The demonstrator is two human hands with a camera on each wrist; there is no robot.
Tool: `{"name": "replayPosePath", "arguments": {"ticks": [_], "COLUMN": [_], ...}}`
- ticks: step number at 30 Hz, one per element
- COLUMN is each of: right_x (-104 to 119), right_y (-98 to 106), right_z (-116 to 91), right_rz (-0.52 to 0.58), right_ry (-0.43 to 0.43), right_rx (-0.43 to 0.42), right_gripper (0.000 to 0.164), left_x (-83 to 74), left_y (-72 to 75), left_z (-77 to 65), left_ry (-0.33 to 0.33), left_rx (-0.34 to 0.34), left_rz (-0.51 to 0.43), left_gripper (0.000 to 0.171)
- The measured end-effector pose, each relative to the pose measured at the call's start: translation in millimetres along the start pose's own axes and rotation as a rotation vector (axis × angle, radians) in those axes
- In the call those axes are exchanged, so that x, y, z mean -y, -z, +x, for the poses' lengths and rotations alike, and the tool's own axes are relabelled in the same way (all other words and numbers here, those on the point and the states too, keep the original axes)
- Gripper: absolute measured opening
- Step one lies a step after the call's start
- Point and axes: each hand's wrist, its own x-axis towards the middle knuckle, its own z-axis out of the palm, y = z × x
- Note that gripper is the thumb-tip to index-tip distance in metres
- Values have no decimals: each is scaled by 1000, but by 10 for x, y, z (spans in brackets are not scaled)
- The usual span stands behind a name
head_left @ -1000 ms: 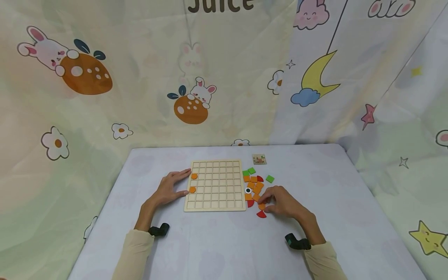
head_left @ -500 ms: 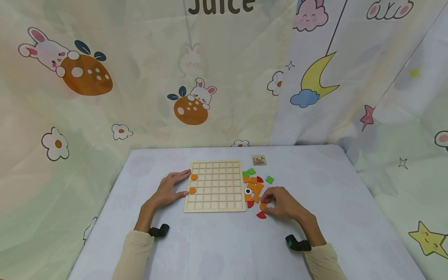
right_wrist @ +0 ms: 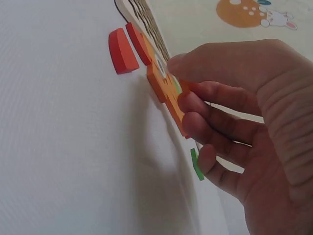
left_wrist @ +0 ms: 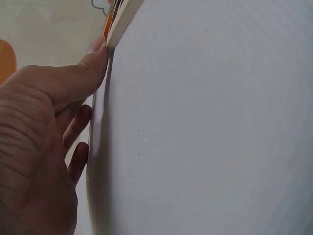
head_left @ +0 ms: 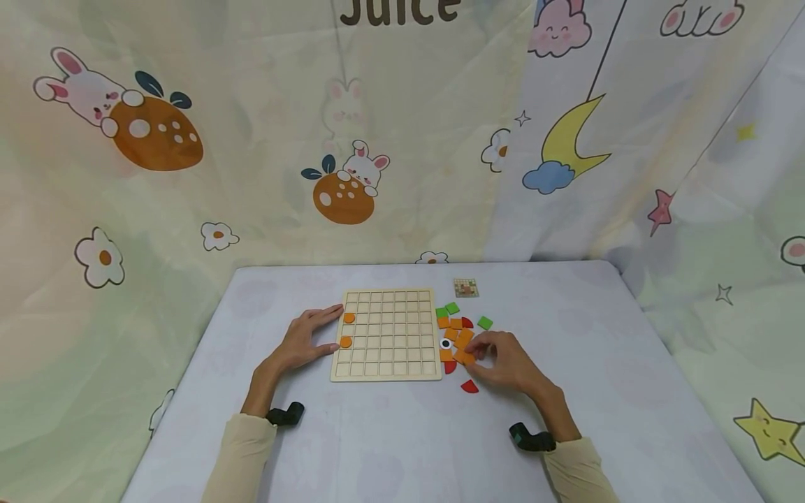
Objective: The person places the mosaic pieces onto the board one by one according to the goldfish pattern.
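A pale wooden grid board [head_left: 393, 337] lies on the white table, with two rounded orange pieces, one upper [head_left: 349, 318] and one lower [head_left: 346, 341], along its left column. My left hand [head_left: 302, 341] touches the board's left edge, thumb and fingers spread and mostly straight. In the left wrist view its thumb [left_wrist: 98, 49] lies against the board's edge. To the right of the board, my right hand [head_left: 508, 362] pinches a rounded orange piece [right_wrist: 186, 86] between thumb and index finger. The hand is just above the loose pieces, and its fingers partly hide the held one.
Several orange square pieces [head_left: 464, 339], a white eye piece [head_left: 446, 344], green pieces [head_left: 485, 323] and red wedges [head_left: 469, 386] lie beside the board's right edge. A small pattern card [head_left: 466, 288] lies farther back. A printed cloth [head_left: 409, 175] hangs behind the table.
My right hand has drawn the rounded orange piece away from the near red wedge, then moved it up and left, over the other orange pieces. My left hand has stayed at the board.
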Motion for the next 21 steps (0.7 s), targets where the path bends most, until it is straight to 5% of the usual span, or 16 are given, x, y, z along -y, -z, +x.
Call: {"name": "replayPosePath", "arguments": {"ticks": [8, 21], "right_x": [33, 149], "right_y": [-88, -242], "right_z": [72, 264], "right_rz": [-4, 72], "right_ry": [50, 85], "right_rx": [-57, -27], "right_gripper": [18, 17], "left_x": [18, 14], "left_y": [-10, -10], "left_z": [-7, -2], "left_ry": [6, -12], "left_rx": [-2, -9], "left_rz": [4, 1], "left_gripper": [83, 83]}}
